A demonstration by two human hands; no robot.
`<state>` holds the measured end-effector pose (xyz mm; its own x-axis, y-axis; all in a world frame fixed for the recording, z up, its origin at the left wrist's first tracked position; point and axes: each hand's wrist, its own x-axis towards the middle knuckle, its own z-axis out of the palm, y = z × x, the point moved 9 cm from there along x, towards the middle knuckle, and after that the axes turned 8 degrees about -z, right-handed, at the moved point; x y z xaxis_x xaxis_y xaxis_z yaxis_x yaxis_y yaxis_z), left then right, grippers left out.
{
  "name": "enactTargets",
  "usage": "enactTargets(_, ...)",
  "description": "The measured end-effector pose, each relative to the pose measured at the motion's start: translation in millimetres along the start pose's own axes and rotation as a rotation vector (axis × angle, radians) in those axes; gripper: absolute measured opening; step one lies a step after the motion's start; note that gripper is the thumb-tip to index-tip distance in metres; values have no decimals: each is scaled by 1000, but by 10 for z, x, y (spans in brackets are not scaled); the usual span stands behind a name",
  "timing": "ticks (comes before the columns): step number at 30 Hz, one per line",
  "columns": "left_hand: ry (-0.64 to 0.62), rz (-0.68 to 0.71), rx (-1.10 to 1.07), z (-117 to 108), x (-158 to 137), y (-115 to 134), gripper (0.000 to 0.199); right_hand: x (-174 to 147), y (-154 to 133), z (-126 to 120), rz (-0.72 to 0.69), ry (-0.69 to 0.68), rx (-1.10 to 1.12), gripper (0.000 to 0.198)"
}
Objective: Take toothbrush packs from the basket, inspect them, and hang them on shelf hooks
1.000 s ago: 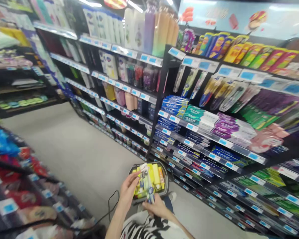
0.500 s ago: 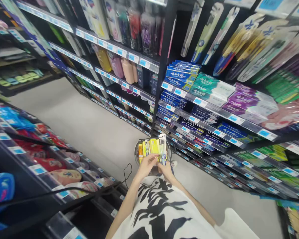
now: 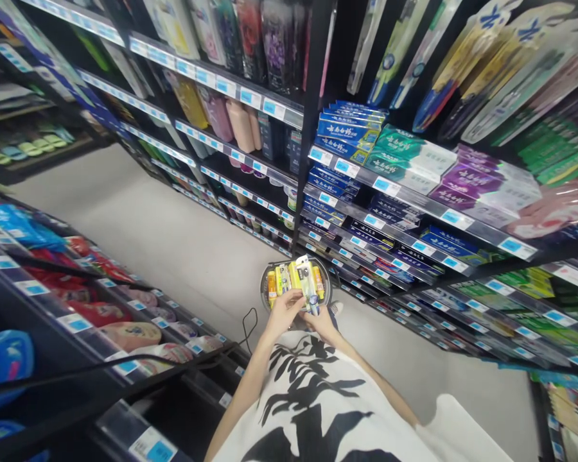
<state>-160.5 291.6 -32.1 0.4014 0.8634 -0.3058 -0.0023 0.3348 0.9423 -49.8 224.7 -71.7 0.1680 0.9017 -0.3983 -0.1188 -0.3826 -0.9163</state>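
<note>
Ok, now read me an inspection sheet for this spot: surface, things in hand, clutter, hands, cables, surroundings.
Surface: pale grey floor between the shelves.
Things in hand: a clear-fronted toothbrush pack, tilted, above a dark-rimmed basket.
Clutter: yellow packages and an orange bottle, close together in the basket.
Hands: right hand holds the pack's lower end; left hand has fingertips by its edge, grip unclear.
Cables: a thin black cable loops beside the left forearm.
Surroundings: ahead, shelves with bottles, blue boxes and hanging packs; at left, bagged goods.
</note>
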Motion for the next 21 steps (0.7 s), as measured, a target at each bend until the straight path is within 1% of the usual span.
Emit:
enactTargets(3,20,29,-3,-27,-16,49,36,-13,5,22,15,-19,-6,39)
enactTargets(5,27,41,-9,-35,-27,73,36,-16,-12,36,-3,-29,-16,40)
enactTargets(9,-8,31,-63,2,-43,100,36,-46,-82,63,-40,-52,-3,45)
enactTargets(11,-1,9,-81,-1,-45,97,37,-89,-152,123,-60,-119,43,48)
enactTargets(14,55,-14,-79,-54,-46,93,39,-190,-267,274,-75,-290,118,47)
enactTargets(16,94,-19,-84,-95,-46,93,41,-237,-328,332,-77,-350,179,52)
enactTargets(18,117,-27,-101,-123,-45,83,42,-239,-375,327,-95,-333,221,57)
enactTargets(21,103,-40,-119,-117,-41,61,44,-203,-396,276,-119,-265,214,60)
